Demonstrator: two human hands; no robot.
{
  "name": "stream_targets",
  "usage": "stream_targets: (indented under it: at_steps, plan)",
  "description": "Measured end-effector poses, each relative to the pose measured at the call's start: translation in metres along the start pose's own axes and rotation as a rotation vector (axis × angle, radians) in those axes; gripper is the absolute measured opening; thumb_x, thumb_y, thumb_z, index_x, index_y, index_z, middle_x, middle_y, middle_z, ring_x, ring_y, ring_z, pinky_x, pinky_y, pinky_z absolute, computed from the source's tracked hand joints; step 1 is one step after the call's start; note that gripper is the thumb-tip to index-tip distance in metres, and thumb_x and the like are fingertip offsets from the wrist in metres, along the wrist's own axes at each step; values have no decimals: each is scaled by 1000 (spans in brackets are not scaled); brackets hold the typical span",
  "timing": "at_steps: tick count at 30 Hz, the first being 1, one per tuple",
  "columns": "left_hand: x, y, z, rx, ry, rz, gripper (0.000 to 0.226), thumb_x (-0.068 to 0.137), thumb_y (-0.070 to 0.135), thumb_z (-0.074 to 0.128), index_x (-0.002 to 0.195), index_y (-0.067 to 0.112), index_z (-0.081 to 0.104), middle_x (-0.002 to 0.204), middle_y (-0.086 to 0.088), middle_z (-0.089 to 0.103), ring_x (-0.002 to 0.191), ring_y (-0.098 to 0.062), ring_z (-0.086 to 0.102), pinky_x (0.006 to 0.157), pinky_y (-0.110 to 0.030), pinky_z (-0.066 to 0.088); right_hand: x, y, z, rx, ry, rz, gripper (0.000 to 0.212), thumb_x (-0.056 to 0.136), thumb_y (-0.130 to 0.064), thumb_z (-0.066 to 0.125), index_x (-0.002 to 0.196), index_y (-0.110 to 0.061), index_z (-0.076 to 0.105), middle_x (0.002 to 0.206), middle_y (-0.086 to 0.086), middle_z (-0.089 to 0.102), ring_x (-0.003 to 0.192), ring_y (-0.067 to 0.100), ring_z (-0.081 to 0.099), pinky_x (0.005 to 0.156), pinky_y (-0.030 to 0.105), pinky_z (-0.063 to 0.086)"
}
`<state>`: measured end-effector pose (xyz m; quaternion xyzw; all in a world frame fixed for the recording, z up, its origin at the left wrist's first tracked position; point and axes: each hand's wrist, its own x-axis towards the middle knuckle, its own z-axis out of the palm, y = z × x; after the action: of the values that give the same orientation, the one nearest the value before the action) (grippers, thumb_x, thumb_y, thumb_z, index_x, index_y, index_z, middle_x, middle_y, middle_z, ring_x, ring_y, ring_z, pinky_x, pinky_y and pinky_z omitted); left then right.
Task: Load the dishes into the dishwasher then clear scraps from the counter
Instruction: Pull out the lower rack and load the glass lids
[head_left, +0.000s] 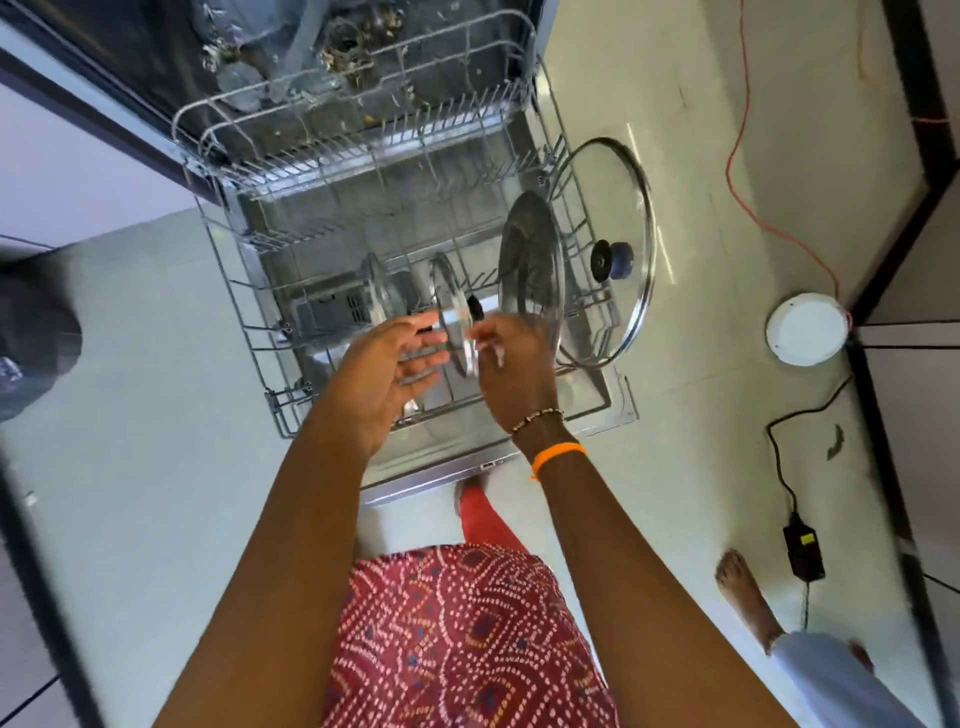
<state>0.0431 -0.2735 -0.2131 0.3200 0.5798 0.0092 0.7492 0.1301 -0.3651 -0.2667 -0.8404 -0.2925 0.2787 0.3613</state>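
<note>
Though blurred, lids (532, 270) (upright) crowding rack (249, 332).

In front of you, four lids stand on edge in the lower rack (249, 332), the largest lid (631, 249) rightmost. The upper rack (322, 135) sits behind. Your hands flank the second lid (451, 306).

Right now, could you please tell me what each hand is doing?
Left hand: open, fingers straight, beside the small glass lid, holding nothing.
Right hand: fingers at that lid's rim; blur hides whether it grips.
</note>
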Motion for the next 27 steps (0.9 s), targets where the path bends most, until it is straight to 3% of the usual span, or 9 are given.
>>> stream_targets:
  at_steps: [6, 10, 12, 15, 19, 21, 24, 27]
  plan:
    - [-48, 6, -110, -231, 164, 119, 23, 98, 18, 39, 105, 12, 60, 96, -3, 63, 88, -18, 61, 90, -32, 48, -23, -99, 71, 128, -184, 66, 26, 78, 6, 44, 87, -2, 67, 90, 17, 69, 86, 30, 63, 82, 36, 48]
    - [-103, 26, -211, -343, 238, 214, 24, 97, 15, 38, 96, 15, 62, 95, -3, 63, 87, -16, 62, 88, -31, 48, -55, -208, 124, 103, -295, -70, 24, 82, 6, 47, 90, -5, 67, 93, 16, 70, 90, 29, 62, 81, 29, 44]
    - [-141, 42, -272, -351, 273, 288, 24, 97, 16, 38, 97, 16, 62, 95, -3, 63, 87, -16, 61, 87, -30, 48, -78, -272, 162, 118, -371, -106, 28, 81, 6, 47, 87, -14, 65, 89, 8, 70, 86, 28, 61, 80, 31, 46]
    - [-198, 61, -356, -343, 335, 369, 22, 97, 16, 39, 97, 17, 61, 90, -1, 61, 82, -14, 58, 82, -27, 47, -114, -358, 215, 117, -454, -157, 28, 79, 5, 44, 86, -11, 66, 76, -6, 64, 77, 19, 53, 73, 25, 42]
    - [-274, 74, -463, -291, 439, 392, 20, 96, 15, 41, 97, 18, 61, 89, -1, 62, 82, -14, 59, 84, -26, 47, -158, -456, 278, 50, -576, -304, 24, 82, 0, 46, 89, -7, 68, 101, 10, 70, 97, 24, 60, 76, 21, 36]
    - [-307, 81, -514, -357, 534, 443, 21, 96, 16, 41, 101, 15, 62, 89, -2, 62, 79, -14, 59, 77, -25, 46, -175, -499, 304, 42, -626, -356, 23, 84, -1, 48, 90, -6, 69, 102, 12, 70, 91, 23, 59, 74, 23, 36]
    - [-344, 103, -568, -494, 626, 546, 20, 97, 15, 40, 103, 10, 58, 85, -3, 60, 76, -13, 57, 73, -24, 45, -190, -560, 332, 31, -702, -420, 22, 87, -3, 47, 95, -4, 68, 90, 14, 65, 81, 16, 52, 76, 26, 40]
    - [-369, 134, -605, -548, 617, 650, 21, 97, 16, 39, 94, 12, 60, 84, -3, 58, 77, -15, 56, 74, -26, 46, -193, -618, 351, 69, -707, -551, 23, 83, 3, 47, 93, -1, 67, 70, -2, 57, 68, 13, 50, 72, 25, 42]
